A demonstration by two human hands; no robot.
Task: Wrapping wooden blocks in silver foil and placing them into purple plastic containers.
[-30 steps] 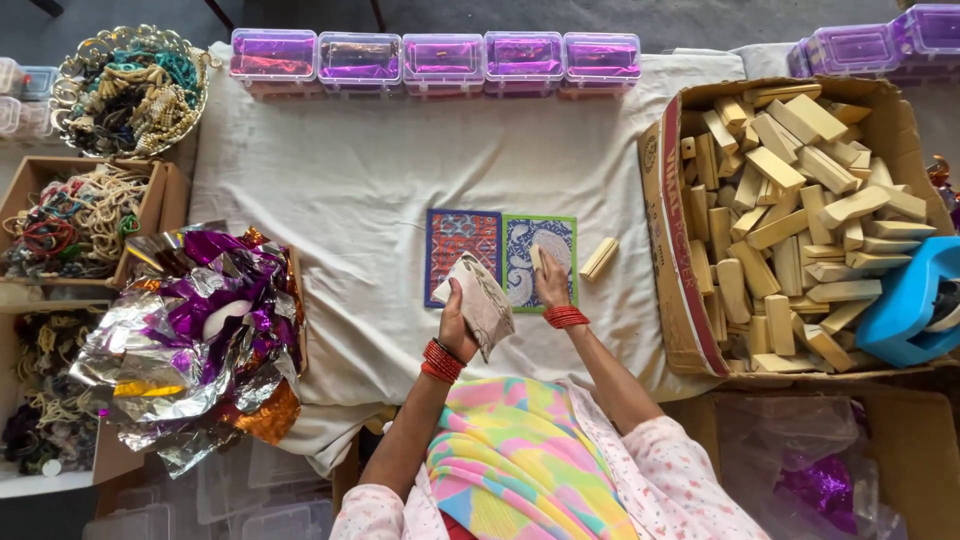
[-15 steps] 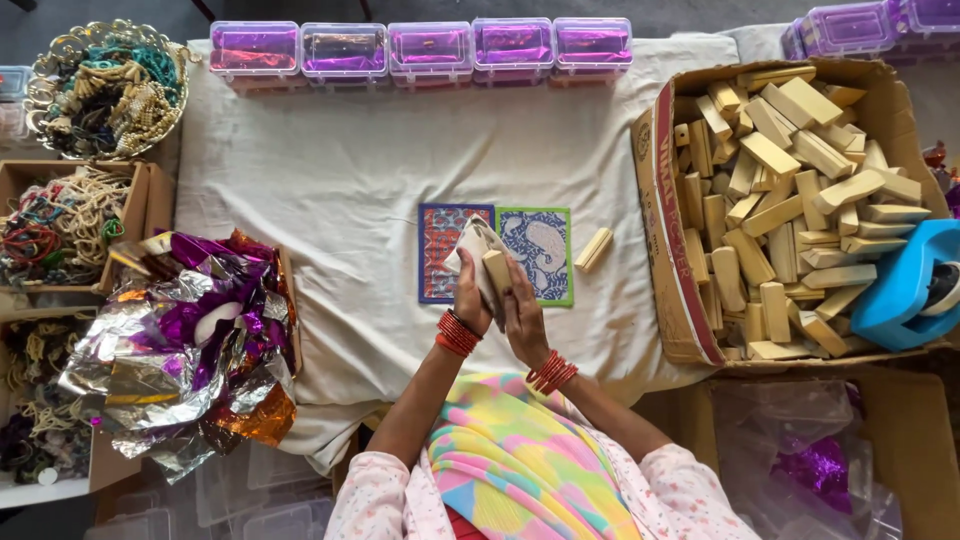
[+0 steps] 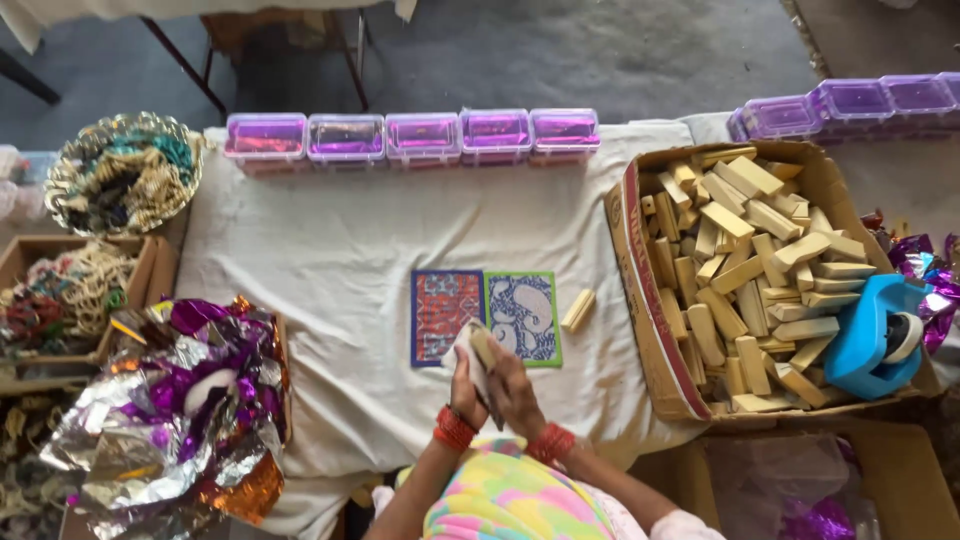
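Head view: both hands [image 3: 492,385] together clasp a pale wooden block [image 3: 482,350], half wrapped in white.

I count five clear purple-lidded plastic boxes [image 3: 423,135] in a row ahead of me, three more [image 3: 850,103] at far right. Two patterned rectangular cards [image 3: 485,312] lie on the cloth. One loose pale wooden block [image 3: 578,310] beside them. One blue tape dispenser [image 3: 872,335].

wooden bar [image 3: 481,349] mostly hidden by both hands and white wrap [image 3: 463,352]; purple boxes [image 3: 850,100] cut off at right edge; foil heap [image 3: 170,420] cropped below.
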